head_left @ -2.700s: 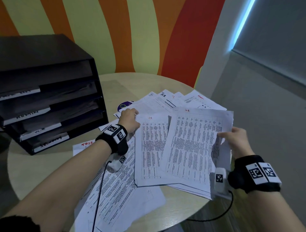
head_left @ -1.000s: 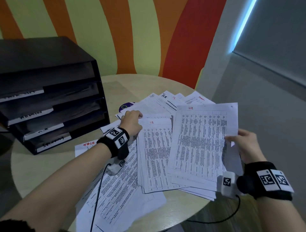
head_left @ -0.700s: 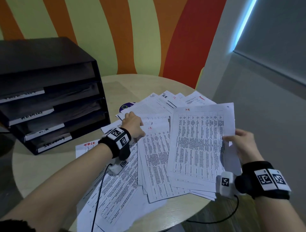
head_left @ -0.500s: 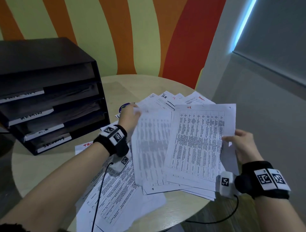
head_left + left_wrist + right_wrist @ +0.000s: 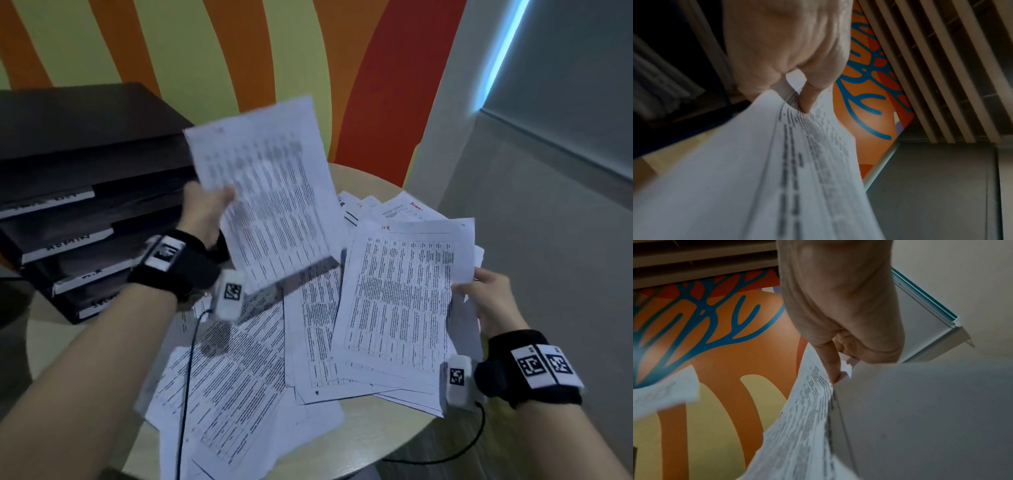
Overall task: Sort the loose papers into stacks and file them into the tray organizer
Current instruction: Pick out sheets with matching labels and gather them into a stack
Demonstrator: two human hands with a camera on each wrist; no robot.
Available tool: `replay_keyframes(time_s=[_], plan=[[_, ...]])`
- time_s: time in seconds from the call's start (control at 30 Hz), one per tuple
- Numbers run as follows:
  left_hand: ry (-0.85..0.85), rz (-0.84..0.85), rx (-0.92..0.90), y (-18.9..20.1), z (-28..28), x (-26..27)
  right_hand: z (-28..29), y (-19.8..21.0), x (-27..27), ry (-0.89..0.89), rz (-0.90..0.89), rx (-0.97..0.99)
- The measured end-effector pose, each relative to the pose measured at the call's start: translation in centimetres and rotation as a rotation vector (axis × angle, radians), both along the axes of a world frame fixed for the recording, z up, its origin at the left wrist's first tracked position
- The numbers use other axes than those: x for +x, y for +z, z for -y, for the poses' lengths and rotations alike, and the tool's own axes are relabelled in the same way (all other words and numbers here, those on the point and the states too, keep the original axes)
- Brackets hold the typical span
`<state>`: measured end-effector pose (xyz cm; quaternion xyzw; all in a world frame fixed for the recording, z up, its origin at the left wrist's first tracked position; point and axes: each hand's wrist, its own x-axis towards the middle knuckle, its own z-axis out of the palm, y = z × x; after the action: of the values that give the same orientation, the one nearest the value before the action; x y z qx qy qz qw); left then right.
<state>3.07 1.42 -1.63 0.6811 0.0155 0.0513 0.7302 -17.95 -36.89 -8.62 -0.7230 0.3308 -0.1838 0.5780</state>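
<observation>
Our left hand (image 5: 205, 209) pinches a printed white paper sheet (image 5: 267, 192) raised at ten o'clock, beside the black four-tier tray organizer (image 5: 68, 192). Our right hand (image 5: 486, 301) grips a white paper stack (image 5: 397, 294) at three o'clock above the round beige counter (image 5: 394, 431). We should read the sheet's heading, then align its edges.

An office nook: labelled tray organizer (image 5: 68, 219), printed papers (image 5: 394, 298), round table (image 5: 370, 431).

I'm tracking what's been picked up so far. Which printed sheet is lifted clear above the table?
The blurred sheet pinched in the left hand, raised in front of the tray organizer. The right hand holds its HR-marked stack low over the pile.
</observation>
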Motion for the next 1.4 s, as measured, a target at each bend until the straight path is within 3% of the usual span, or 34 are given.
replay_keyframes(time_s=[0.1, 0.2, 0.4, 0.53, 0.67, 0.77, 0.93, 1.03, 1.17, 1.4], plan=[[-0.014, -0.033, -0.124, 0.6, -2.2, 2.4, -0.3, 0.3, 0.3, -0.008, -0.001, -0.014], [-0.120, 0.010, 0.039, 1.3, 0.0, -0.7, -1.5, 1.2, 0.9, 0.005, 0.011, 0.015], [-0.397, -0.112, 0.278, -3.0, 5.8, -4.6, -4.3, 2.7, 2.0, 0.167, 0.092, 0.184], [-0.364, -0.175, 0.093, -4.2, 8.6, -5.5, -5.6, 3.1, 2.9, 0.174, 0.140, 0.312], [-0.476, -0.249, 0.040, -4.7, 9.7, -5.6, -6.5, 3.1, 2.2, 0.289, 0.063, 0.155], [-0.591, -0.278, 0.226, -5.1, 9.4, -4.9, -5.6, 2.3, 1.5, 0.234, -0.023, -0.017], [-0.330, -0.100, 0.603, -6.5, 6.3, -2.5, -2.1, 2.0, 0.1, 0.018, -0.074, -0.163], [-0.361, -0.077, 0.806, -7.8, 5.1, -1.9, -0.2, 1.7, -0.4, -0.061, -0.084, -0.163], [-0.393, -0.029, 0.950, -8.2, 5.6, -1.9, 0.5, 1.5, -0.6, -0.085, -0.089, -0.126], [-0.367, 0.108, 1.003, -8.0, 6.8, -2.1, -0.2, 1.7, -0.7, -0.076, -0.075, -0.122]])
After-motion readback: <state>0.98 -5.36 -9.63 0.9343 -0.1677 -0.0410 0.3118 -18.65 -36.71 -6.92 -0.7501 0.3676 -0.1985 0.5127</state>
